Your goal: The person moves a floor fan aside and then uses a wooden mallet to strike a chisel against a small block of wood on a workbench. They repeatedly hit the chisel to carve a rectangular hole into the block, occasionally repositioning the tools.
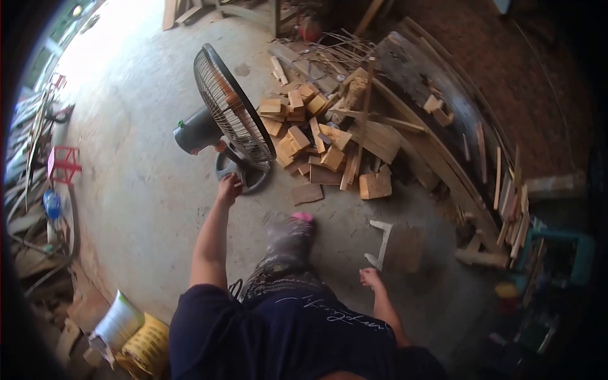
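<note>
My left hand is at the end of an outstretched arm, its fingers curled in and nothing showing in them. In this view it overlaps the near side of the round base of a standing fan. The dark-rimmed cage of the fan leans toward a heap of wood blocks. Lower down, my right hand hangs at my side with its fingers bent together, also without a visible object. Just beyond it on the floor lies a pale, C-shaped piece. My foot, in pink, is on the concrete between the hands.
Long boards and a leaning plank pile take up the right side. A red stool stands at the left near stacked scrap wood. A yellow sack and a white sack lie at the lower left. A teal frame is at far right.
</note>
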Demonstrator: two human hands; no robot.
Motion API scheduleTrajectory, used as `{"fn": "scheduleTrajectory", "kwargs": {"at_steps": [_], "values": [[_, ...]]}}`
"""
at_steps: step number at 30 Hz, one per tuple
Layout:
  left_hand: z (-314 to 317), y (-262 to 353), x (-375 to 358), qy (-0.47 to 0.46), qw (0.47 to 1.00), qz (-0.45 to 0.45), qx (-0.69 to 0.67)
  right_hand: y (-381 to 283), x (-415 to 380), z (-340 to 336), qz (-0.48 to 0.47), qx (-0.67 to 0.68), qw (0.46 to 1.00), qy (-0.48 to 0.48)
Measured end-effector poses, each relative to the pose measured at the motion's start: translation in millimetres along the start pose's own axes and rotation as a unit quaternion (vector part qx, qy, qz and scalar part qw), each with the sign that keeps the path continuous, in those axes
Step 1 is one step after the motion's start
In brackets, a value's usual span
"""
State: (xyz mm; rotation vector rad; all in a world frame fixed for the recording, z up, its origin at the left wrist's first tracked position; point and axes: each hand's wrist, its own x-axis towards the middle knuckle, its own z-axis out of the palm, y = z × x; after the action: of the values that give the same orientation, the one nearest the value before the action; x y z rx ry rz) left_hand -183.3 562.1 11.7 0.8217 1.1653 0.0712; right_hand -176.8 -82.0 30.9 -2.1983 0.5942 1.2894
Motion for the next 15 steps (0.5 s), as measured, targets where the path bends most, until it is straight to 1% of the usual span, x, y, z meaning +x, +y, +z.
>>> {"fn": "scheduleTrajectory", "kwargs": {"at_steps": [1, 2, 3, 4, 5, 6, 7, 8, 9, 10, 11, 13, 15], "values": [[-2.7, 2.2, 21.2, 0.002, 1.000, 0.001, -0.022, 14.2, 14.1, -13.4, 0.010, 0.007, 1.000, -0.006], [3.2, 4.0, 33.1, 0.042, 0.998, 0.023, -0.049, 20.8, 30.2, -25.1, 0.018, 0.015, 1.000, -0.010], [6.4, 4.6, 49.1, 0.050, 0.997, 0.028, -0.057, 14.7, 32.1, -36.4, 0.014, 0.043, 0.999, -0.004], [6.2, 2.2, 69.8, 0.077, 0.993, 0.056, -0.071, 15.8, 28.7, -49.3, 0.012, 0.074, 0.997, 0.002], [8.4, -0.6, 94.9, 0.100, 0.988, 0.085, -0.086, 22.6, 32.3, -62.9, 0.001, 0.062, 0.998, -0.011], [9.1, -1.2, 122.3, 0.148, 0.977, 0.121, -0.092, 23.8, 47.4, -71.8, -0.018, 0.054, 0.998, -0.021], [6.2, 0.5, 144.9, 0.141, 0.966, 0.164, -0.142, 32.3, 63.1, -79.2, -0.025, 0.069, 0.997, -0.015], [0.8, -5.8, 186.5, 0.198, 0.929, 0.248, -0.191, 42.2, 72.1, -85.0, -0.013, 0.078, 0.997, 0.008], [10.6, 0.1, 190.8, 0.199, 0.925, 0.255, -0.197, 46.6, 78.5, -88.7, -0.015, 0.080, 0.997, 0.007], [24.7, 19.0, 181.4, 0.236, 0.920, 0.236, -0.205, 56.6, 88.9, -88.7, 0.026, 0.070, 0.997, 0.011], [52.4, 64.5, 134.9, 0.275, 0.913, 0.215, -0.213, 59.9, 100.4, -89.7, 0.025, 0.067, 0.997, 0.005], [42.3, 34.6, 149.5, 0.293, 0.908, 0.221, -0.202, 70.9, 120.6, -90.0, 0.080, -0.042, 0.995, -0.052], [30.2, 50.2, 177.8, 0.305, 0.906, 0.235, -0.178, 73.4, 148.9, -83.5, 0.078, -0.069, 0.991, -0.080]]}}
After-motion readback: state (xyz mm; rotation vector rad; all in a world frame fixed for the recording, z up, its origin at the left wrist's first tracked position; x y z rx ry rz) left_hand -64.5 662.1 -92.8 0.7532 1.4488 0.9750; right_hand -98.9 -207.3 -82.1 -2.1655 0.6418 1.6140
